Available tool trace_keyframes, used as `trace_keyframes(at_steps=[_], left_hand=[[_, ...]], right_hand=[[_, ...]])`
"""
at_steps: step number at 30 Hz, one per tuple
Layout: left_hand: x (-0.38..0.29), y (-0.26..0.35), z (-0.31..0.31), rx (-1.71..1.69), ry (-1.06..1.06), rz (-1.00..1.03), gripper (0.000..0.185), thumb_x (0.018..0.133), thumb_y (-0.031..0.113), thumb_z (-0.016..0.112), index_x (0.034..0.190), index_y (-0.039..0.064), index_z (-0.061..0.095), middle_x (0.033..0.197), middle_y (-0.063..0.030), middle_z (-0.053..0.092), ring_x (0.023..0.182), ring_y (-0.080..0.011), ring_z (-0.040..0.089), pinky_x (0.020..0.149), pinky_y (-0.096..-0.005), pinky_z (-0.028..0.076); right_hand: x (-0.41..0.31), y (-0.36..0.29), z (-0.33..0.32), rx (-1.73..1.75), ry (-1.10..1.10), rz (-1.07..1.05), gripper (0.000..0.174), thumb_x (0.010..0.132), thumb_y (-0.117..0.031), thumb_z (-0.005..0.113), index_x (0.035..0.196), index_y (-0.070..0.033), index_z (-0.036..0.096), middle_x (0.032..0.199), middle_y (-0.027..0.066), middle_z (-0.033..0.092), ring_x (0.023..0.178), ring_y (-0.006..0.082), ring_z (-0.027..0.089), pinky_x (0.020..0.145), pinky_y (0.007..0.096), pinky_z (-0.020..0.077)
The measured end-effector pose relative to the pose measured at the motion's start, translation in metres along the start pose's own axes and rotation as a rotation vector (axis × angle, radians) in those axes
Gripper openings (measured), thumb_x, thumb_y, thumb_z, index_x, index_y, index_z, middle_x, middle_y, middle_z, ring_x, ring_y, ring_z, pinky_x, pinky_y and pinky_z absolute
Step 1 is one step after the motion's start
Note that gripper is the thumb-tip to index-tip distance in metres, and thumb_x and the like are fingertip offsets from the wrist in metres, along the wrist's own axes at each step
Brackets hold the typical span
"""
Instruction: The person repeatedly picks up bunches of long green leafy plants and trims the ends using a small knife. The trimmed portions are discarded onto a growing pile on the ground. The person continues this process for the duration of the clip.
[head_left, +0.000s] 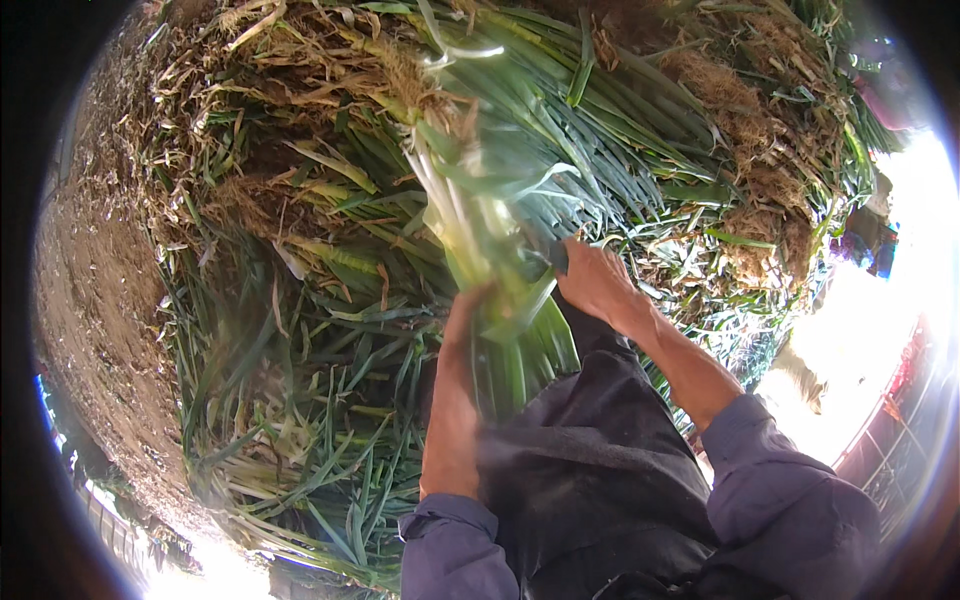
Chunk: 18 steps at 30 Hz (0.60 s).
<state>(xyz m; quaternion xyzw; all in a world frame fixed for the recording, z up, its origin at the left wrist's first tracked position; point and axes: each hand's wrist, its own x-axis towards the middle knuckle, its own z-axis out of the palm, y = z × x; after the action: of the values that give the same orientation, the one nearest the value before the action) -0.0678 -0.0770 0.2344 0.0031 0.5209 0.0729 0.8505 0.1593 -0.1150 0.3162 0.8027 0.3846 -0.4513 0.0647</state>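
Note:
A bunch of leeks or large green onions (469, 214) lies across the middle of the view, pale stems and roots pointing away, broad green leaves hanging over my lap. My left hand (476, 300) is closed around this bunch where the stems turn green; blur hides its fingers. To the right of the stems, my right hand (592, 277) is closed on a dark tool, perhaps a knife handle (559, 257). Its far part is blurred among the leaves, so I cannot tell its shape.
Piles of green leaves (555, 150) with roots lie beyond my hands. Dry husks and roots (285, 90) cover the far left, and brown roots (735, 112) the far right. More leafy stalks (300, 465) lie at the near left. Bare soil (97, 300) shows at the left edge.

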Motion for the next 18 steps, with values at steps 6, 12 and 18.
trace_keyframes(at_steps=[6, 12, 18], left_hand=[[-0.012, -0.006, -0.004, -0.055, 0.114, 0.064, 0.044, 0.090, 0.037, 0.074, 0.125, 0.010, 0.069, 0.108, -0.0060, 0.071, 0.095, -0.0183, 0.069, 0.087, -0.0346, 0.056], [-0.040, 0.011, 0.018, -0.041, 0.097, 0.060, 0.049, 0.096, 0.040, 0.066, 0.132, 0.007, 0.066, 0.120, -0.0094, 0.068, 0.111, -0.0162, 0.064, 0.100, -0.0308, 0.048], [-0.025, 0.016, 0.006, 0.131, 0.167, 0.100, 0.054, 0.093, 0.047, 0.069, 0.130, 0.007, 0.070, 0.123, -0.0095, 0.068, 0.114, -0.0178, 0.060, 0.101, -0.0321, 0.044]], right_hand=[[0.024, -0.010, 0.009, -0.057, -0.002, -0.043, 0.030, 0.090, -0.023, 0.062, 0.108, 0.001, 0.063, 0.100, 0.0293, 0.071, 0.097, 0.0490, 0.068, 0.088, 0.0576, 0.0530], [0.119, -0.035, 0.004, -0.050, 0.030, -0.101, 0.042, 0.089, -0.027, 0.058, 0.112, 0.006, 0.065, 0.098, 0.0323, 0.071, 0.096, 0.0494, 0.070, 0.090, 0.0544, 0.0550], [0.175, -0.038, 0.024, -0.303, 0.126, -0.262, 0.036, 0.085, -0.028, 0.060, 0.096, 0.004, 0.073, 0.092, 0.0274, 0.073, 0.091, 0.0451, 0.072, 0.079, 0.0529, 0.0598]])
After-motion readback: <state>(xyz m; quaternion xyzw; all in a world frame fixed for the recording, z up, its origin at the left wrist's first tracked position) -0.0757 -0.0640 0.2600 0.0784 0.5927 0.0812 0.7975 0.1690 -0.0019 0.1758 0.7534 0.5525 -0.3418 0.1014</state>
